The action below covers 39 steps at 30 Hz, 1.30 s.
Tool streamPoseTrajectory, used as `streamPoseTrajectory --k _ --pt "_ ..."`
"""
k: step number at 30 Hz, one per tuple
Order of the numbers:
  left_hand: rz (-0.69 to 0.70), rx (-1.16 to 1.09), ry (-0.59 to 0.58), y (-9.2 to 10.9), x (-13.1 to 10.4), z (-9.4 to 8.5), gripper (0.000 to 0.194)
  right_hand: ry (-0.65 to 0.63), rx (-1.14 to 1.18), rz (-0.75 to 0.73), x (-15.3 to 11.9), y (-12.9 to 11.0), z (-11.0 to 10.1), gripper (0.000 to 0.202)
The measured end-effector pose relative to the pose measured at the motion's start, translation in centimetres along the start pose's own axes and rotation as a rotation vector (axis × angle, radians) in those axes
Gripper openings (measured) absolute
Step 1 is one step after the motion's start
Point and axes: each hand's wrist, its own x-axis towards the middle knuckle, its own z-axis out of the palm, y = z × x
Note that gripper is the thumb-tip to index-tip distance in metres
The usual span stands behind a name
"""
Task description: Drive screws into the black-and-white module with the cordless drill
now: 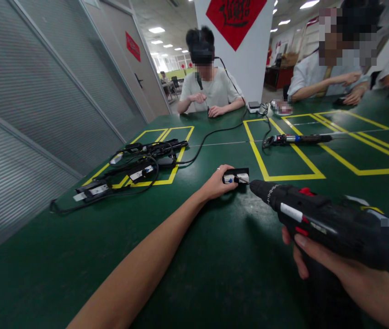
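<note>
My right hand [334, 260] is wrapped round the grip of a black cordless drill [317, 214] with red buttons. The drill points left, and its bit reaches a small black box-shaped part [244, 172] with a white label. Whether the bit touches a screw there is too small to tell. My left hand [219, 183] grips that part from its left side, with the thumb across the front, and holds it at the green table [187, 228].
Black adapters with white labels and cables [142, 169] lie on the left within yellow tape. A pen-shaped electric screwdriver [300, 139] rests farther right. A cable [211, 132] crosses the table. One person [211, 87] works opposite, another person [327, 82] at the right.
</note>
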Motion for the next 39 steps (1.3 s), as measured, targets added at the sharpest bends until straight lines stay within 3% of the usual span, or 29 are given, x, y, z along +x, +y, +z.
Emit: streamPoseTrajectory --k 11,19,39 --pt "-0.018 -0.012 0.006 0.28 -0.08 -0.05 0.049 0.009 -0.009 0.022 0.31 0.47 -0.11 0.030" --pt "-0.006 -0.031 0.013 -0.07 0.08 0.07 0.050 0.031 -0.099 -0.055 0.31 -0.43 0.20 0.029" --pt "-0.017 -0.042 0.002 0.23 -0.07 -0.11 0.049 0.042 0.040 -0.134 0.89 -0.10 0.19 0.023"
